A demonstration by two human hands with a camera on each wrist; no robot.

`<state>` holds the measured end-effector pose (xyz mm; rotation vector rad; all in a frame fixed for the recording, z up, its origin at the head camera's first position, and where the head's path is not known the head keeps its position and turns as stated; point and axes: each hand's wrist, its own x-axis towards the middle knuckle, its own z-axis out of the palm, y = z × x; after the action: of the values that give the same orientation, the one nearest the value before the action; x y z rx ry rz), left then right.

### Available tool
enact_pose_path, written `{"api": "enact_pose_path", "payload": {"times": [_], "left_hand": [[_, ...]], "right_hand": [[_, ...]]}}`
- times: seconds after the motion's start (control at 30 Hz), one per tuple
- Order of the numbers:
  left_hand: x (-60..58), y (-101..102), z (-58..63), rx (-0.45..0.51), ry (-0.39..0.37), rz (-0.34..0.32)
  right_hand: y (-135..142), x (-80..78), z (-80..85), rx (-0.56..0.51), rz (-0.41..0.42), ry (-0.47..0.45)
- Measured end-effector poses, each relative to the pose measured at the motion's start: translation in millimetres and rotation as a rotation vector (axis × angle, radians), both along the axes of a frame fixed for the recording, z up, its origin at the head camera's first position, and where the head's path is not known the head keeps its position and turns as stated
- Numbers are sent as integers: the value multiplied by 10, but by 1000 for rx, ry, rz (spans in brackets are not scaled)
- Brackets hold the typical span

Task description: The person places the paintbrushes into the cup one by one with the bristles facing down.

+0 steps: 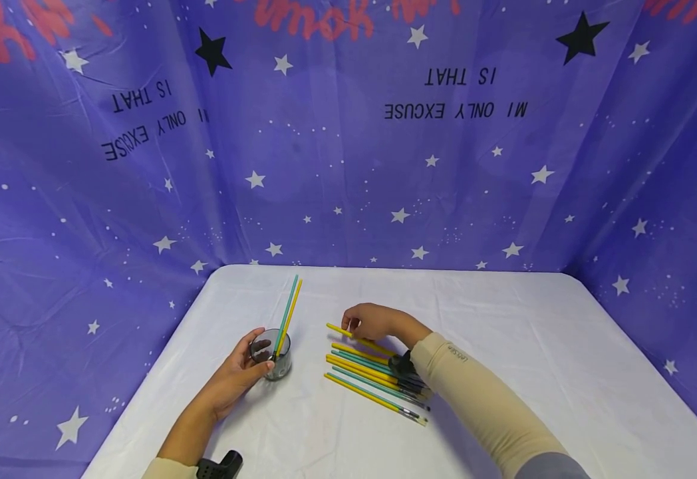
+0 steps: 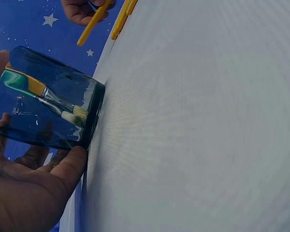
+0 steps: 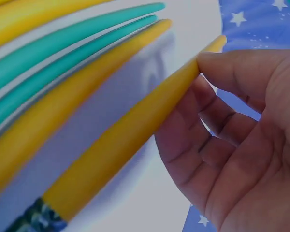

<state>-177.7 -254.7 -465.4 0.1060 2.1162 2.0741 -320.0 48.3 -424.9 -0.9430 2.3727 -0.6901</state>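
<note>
My left hand [image 1: 237, 379] grips a clear dark-tinted glass [image 2: 53, 101] that stands on the white table. Two paintbrushes, one teal [image 1: 286, 309] and one yellow [image 1: 292, 309], lean in it with bristles down, as the left wrist view shows. On the right, my right hand [image 1: 374, 322] pinches a yellow paintbrush [image 3: 130, 128] near the tip of its handle, between thumb and fingers. Beside that hand lies a row of yellow and teal paintbrushes [image 1: 360, 370], handles pointing left and bristles toward the right. The right forearm and wrist camera hide part of the row.
A white cloth covers the table [image 1: 492, 313]. Behind and at both sides hangs a purple curtain [image 1: 348, 199] with stars and printed words. The glass stands left of the brush row, with white cloth between them.
</note>
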Motion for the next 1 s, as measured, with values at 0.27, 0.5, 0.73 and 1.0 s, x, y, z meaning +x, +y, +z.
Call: {"api": "enact_pose_path", "payload": {"times": [0.27,0.5,0.73,1.0], "left_hand": [[-10,-3,-11,3,2,-2],[-6,2,-12,14,9,-6],[-11,-7,-30,-6,7,1],[-1,-6,-17,-7,4,5]], "right_hand": [[-35,-2,116,-156,-110,-91],[-82,-1,162,-320,-160,-143],[-166,41,206,-418,-236,-156],[-316,60,169,-571,-320,-173]]}}
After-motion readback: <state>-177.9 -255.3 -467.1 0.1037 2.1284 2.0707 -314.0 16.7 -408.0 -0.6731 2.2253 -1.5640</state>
